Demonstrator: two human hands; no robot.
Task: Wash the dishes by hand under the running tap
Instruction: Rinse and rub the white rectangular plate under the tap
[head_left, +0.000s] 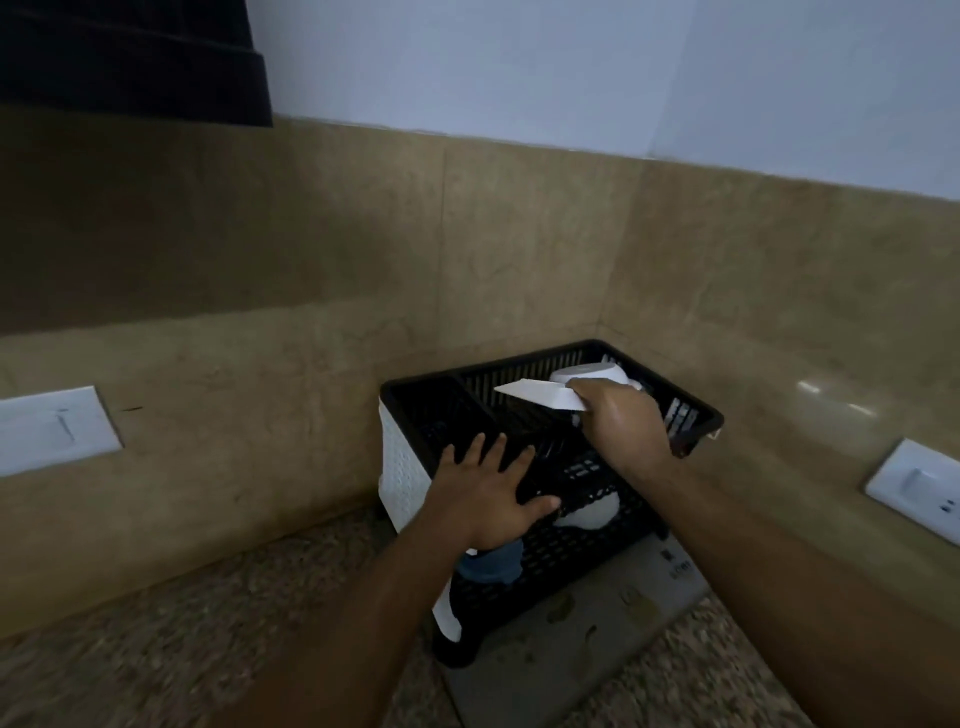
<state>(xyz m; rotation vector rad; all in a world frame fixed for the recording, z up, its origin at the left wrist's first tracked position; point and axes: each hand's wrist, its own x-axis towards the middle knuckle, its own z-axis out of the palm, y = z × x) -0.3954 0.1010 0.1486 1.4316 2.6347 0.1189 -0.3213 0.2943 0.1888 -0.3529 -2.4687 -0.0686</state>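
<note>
Brown stone tiles cover the wall behind a speckled stone table (171, 639). On the table, in the corner, stands a black plastic dish rack with white sides (691, 415). One left hand (493, 499) rests flat on the rack's front edge, fingers (470, 452) spread out straight. One right hand (618, 415) grips a flat white plate (535, 397) over the rack, just beside a round white bowl (587, 374) inside it. Two white wall switches (52, 428) sit on the tiles.

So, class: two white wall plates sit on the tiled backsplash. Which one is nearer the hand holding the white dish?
The wall plate on the right, near the right hand that grips the white dish; the other is far left.
</note>
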